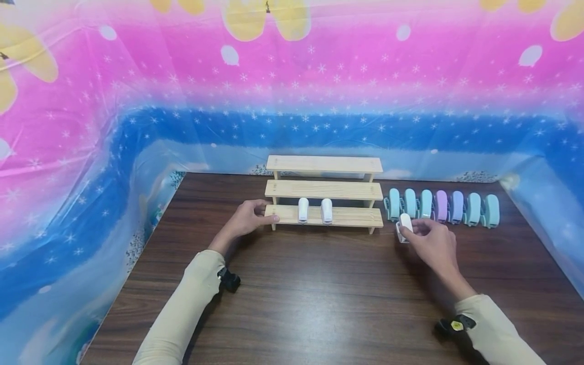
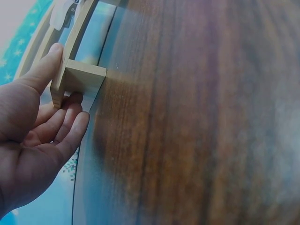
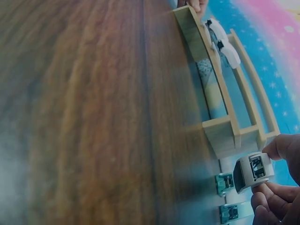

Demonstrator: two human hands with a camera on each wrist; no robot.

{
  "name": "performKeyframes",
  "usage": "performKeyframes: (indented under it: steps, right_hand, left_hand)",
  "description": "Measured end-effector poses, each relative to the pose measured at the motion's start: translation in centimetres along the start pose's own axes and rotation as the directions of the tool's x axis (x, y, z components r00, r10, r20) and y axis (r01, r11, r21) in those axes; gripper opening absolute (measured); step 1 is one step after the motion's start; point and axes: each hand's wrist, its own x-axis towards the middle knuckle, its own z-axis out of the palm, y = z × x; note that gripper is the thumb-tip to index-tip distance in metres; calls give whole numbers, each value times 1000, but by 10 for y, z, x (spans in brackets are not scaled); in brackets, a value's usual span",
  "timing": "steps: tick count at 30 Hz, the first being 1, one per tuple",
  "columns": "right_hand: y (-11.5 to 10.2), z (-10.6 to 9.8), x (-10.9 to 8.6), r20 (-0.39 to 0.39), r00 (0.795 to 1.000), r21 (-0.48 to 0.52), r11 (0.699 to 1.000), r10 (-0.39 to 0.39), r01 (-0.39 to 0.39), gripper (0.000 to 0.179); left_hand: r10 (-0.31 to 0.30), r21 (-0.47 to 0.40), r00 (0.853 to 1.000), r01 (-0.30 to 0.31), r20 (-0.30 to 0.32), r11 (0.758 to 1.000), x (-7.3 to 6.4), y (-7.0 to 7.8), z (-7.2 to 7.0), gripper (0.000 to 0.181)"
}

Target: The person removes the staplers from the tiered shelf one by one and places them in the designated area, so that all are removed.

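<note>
A three-step wooden rack [image 1: 324, 190] stands on the table, two white mini staplers [image 1: 303, 210] standing upright on its lowest step. At that step's left end my left hand [image 1: 248, 219] grips the board, its thumb [image 2: 49, 65] on the upper face and its fingers [image 2: 70, 124] curled below. My right hand [image 1: 433, 243] pinches another white mini stapler [image 1: 404, 228] between thumb and fingers, just right of the rack. In the right wrist view this held stapler [image 3: 253, 171] shows its opening toward the camera.
Behind the right hand stands a row of several mini staplers: mint green ones [image 1: 491, 210], a purple one [image 1: 440, 206] and a blue-violet one [image 1: 455, 207]. The dark wood-grain table [image 1: 319, 304] ends at a patterned cloth [image 1: 319, 101] behind and beside it.
</note>
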Motion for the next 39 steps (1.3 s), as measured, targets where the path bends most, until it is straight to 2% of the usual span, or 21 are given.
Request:
performKeyframes:
  steps: [14,28,34,39]
  right_hand:
    - [11,2,-5,54,998,-13,999,37,-36,44]
    - [16,2,-6,82,996,-45,999,32,-28,50]
    - [10,-6,-3,59,998,-46,999,3,0,55]
    - [-5,-17,3,35,999,-25,999,-31,32,63]
  left_hand:
    - [-1,-7,1000,1,2,1000,-1,-1,0,61]
    - [-28,-9,1000,28,3,1000,-2,2,-1,62]
    - [-19,4,1000,19,4,1000,-2,1,-1,63]
    - [-14,-3,1000,14,5,1000,-1,0,-1,62]
